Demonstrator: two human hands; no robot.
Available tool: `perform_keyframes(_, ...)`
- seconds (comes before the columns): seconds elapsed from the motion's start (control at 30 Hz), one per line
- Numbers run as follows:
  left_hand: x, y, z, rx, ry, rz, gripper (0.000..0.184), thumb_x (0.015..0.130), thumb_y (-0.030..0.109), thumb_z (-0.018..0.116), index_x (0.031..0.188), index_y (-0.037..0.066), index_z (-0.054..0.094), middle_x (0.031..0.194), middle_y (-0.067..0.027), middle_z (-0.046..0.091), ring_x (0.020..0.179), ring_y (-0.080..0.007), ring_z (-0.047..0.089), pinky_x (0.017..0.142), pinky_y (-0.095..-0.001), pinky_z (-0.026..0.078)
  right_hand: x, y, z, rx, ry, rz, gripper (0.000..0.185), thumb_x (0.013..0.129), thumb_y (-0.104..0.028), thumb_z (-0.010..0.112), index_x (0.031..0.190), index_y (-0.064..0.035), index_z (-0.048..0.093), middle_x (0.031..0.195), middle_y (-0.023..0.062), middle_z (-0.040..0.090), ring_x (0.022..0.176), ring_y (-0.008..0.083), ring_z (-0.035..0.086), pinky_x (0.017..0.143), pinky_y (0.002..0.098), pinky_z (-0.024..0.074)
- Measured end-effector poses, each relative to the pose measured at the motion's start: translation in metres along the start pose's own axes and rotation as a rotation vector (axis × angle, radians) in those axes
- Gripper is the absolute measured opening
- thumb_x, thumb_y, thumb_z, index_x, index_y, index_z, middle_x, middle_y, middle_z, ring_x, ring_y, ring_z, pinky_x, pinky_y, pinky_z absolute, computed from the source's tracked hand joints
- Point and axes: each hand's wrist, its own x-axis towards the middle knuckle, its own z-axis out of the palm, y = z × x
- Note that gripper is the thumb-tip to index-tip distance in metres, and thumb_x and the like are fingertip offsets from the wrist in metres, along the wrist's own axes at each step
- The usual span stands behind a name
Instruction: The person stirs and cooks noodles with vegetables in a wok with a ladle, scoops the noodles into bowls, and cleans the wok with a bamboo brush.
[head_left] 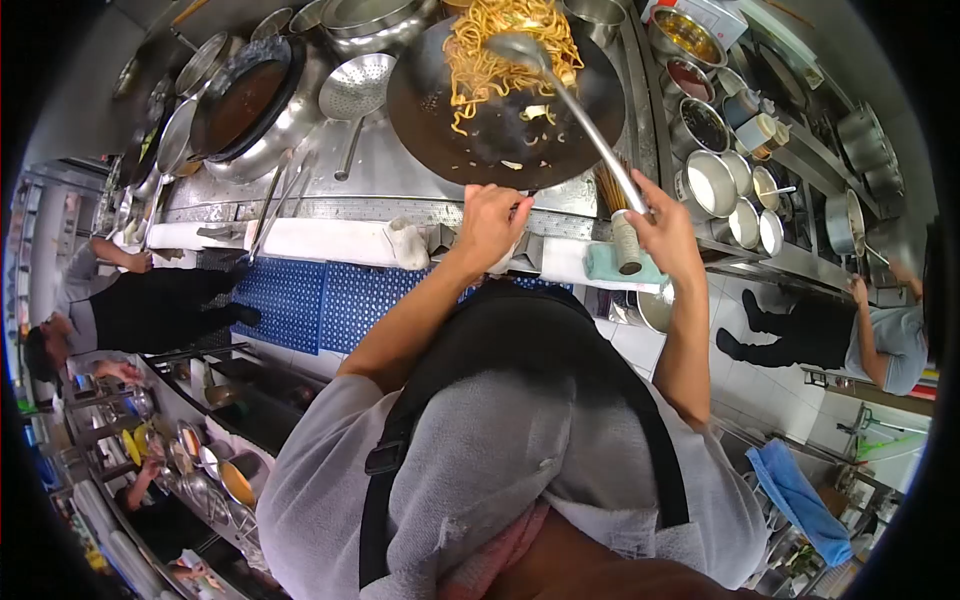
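A dark wok (450, 150) sits on the steel range in front of me, with brown fried noodles (510, 35) heaped toward its far side. Some scraps and a pale piece of food lie nearer to me on its bare surface. My left hand (490, 228) is closed at the wok's near edge; the part it grips is mostly hidden by the fingers. My right hand (663, 232) grips the end of a long metal ladle (596, 133). The ladle's bowl rests over the noodles.
A perforated skimmer (357, 88) lies left of the wok. Beside my right hand stands a container of thin sticks (626, 245). Seasoning pots (708, 180) line the right side. White cloths (330, 241) lie along the front edge. Co-workers stand at left (140, 305) and right (880, 330).
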Motion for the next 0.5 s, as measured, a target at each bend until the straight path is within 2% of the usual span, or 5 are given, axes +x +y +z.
perform_keyframes(0.03,0.009,-0.002,-0.003,0.020,0.023,0.015,0.018,0.088,0.020,0.078,0.075,0.009,0.071,0.069,-0.0083,0.065,0.070,-0.0297,0.061,0.076,-0.0436,0.042,-0.011,0.000,0.004,0.098,0.009,0.121,0.056,0.095,-0.008,0.069,0.149,-0.0016,0.054,0.116,0.0217,0.074,0.085,0.0202,0.071,0.077,0.0349,0.0551)
perform_keyframes(0.13,0.051,-0.024,0.003,-0.014,0.026,-0.049,0.018,0.088,0.024,0.078,0.080,0.009,0.073,0.070,-0.0083,0.066,0.071,-0.0307,0.062,0.076,-0.0447,0.043,-0.010,0.038,0.057,0.106,0.140,-0.075,0.057,0.097,-0.007,0.067,0.152,-0.0035,0.052,0.127,0.0230,0.072,0.096,0.0240,0.072,0.085,0.0367,0.0547)
perform_keyframes(0.27,0.069,-0.082,0.047,-0.088,-0.111,-0.211,0.024,0.089,0.027,0.078,0.086,0.004,0.075,0.079,-0.0170,0.073,0.076,-0.0354,0.071,0.072,-0.0438,0.054,0.010,0.108,0.151,-0.053,0.165,-0.077,0.064,0.096,-0.006,0.066,0.156,-0.0035,0.045,0.121,0.0303,0.069,0.092,0.0388,0.072,0.088,0.0432,0.0550)
perform_keyframes(0.47,0.077,-0.091,0.054,-0.101,-0.178,-0.275,0.027,0.089,0.030,0.078,0.087,0.003,0.076,0.084,-0.0193,0.074,0.078,-0.0351,0.073,0.073,-0.0426,0.057,-0.004,0.097,0.146,-0.035,0.062,0.006,0.064,0.096,-0.008,0.067,0.156,-0.0032,0.044,0.118,0.0337,0.068,0.095,0.0448,0.070,0.089,0.0466,0.0545)
perform_keyframes(0.5,0.078,-0.088,0.051,-0.099,-0.208,-0.299,0.027,0.089,0.031,0.078,0.088,0.003,0.076,0.085,-0.0192,0.075,0.079,-0.0353,0.073,0.073,-0.0426,0.057,-0.003,0.107,0.154,-0.003,0.090,-0.073,0.065,0.097,-0.010,0.066,0.157,-0.0027,0.042,0.123,0.0347,0.066,0.099,0.0464,0.069,0.089,0.0467,0.0543)
